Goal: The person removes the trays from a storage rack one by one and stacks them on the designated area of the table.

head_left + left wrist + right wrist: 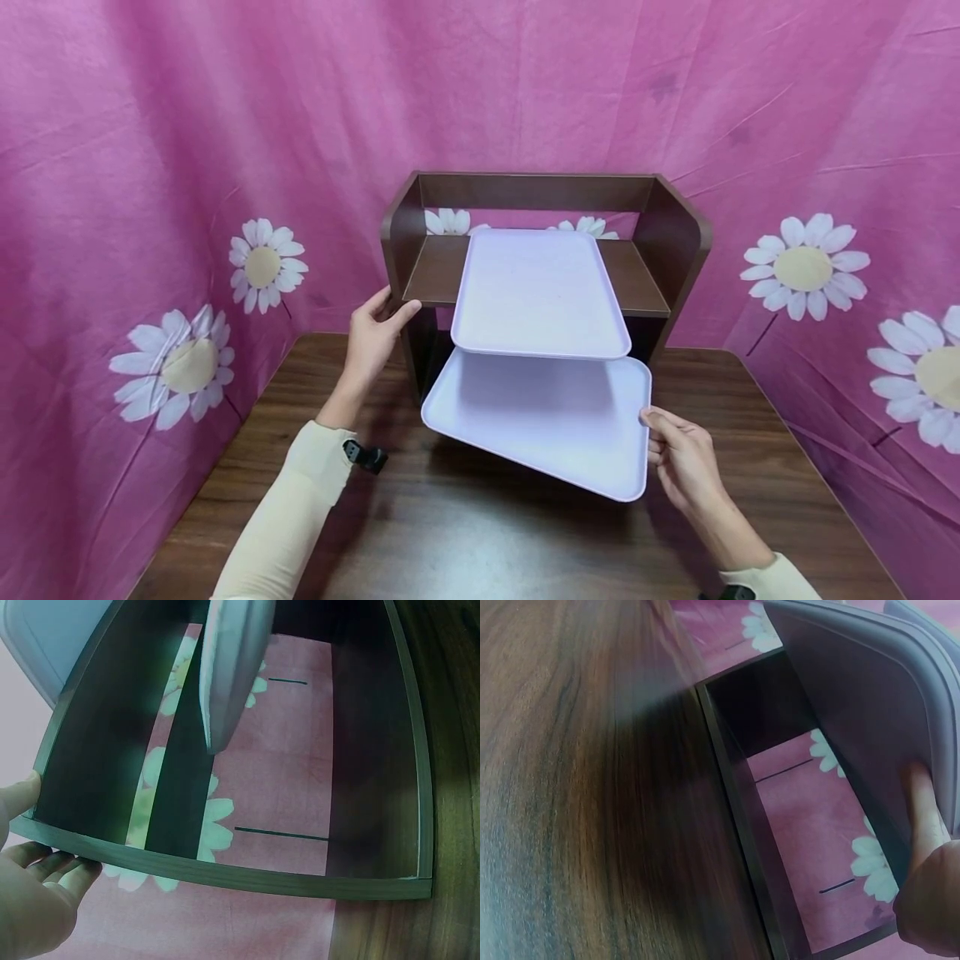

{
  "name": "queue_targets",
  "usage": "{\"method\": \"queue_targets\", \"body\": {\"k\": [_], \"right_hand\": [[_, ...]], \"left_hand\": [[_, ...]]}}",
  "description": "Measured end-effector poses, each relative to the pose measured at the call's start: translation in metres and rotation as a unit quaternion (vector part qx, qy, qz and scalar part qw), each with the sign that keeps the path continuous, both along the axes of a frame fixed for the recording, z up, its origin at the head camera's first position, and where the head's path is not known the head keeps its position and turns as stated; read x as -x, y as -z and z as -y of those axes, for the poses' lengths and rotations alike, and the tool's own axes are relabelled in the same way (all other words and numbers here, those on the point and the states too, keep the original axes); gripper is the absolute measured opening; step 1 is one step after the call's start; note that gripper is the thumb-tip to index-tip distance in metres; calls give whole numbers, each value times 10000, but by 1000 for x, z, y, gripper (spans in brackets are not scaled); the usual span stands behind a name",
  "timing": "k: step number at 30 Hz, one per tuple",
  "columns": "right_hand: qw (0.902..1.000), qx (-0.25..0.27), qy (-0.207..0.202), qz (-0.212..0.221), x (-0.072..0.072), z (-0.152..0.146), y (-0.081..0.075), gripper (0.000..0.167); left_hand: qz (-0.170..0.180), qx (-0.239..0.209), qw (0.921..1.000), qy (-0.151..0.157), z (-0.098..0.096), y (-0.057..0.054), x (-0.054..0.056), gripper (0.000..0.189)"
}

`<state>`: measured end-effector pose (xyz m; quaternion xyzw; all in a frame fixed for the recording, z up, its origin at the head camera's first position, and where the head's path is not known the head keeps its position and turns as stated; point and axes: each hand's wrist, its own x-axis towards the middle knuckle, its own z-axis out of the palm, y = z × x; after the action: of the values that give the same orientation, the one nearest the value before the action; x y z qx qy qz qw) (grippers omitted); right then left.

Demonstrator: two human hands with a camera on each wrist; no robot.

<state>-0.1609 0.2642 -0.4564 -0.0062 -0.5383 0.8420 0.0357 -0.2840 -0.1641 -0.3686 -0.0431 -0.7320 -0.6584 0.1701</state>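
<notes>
Pinching the right rim of the lower tray [600, 442] between thumb and fingers, the right hand [686, 454] holds it tilted and askew above the counter [465, 550], its front edge jutting out and its rear at the shelf unit's [678, 242] lower opening, while the left hand [372, 333] grips the unit's left side panel. Above, the upper tray [543, 292] overhangs the middle board's front edge, board showing along both sides. Both trays are smooth, pale lilac, round-cornered rectangles with raised rims, against dark brown wood-look panels, a streaky-grained counter and a creased, daisy-printed pink curtain [480, 83].
</notes>
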Motion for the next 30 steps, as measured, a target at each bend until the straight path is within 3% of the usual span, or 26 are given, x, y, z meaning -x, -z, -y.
{"method": "queue_targets", "body": {"k": [19, 30], "right_hand": [[9989, -399, -219, 101, -8, -9, -4, 37], [9967, -440, -683, 65, -13, -16, 0, 40]], "left_hand": [[169, 113, 9998, -55, 2, -2, -1, 61], [170, 105, 9998, -36, 3, -2, 0, 61]]}}
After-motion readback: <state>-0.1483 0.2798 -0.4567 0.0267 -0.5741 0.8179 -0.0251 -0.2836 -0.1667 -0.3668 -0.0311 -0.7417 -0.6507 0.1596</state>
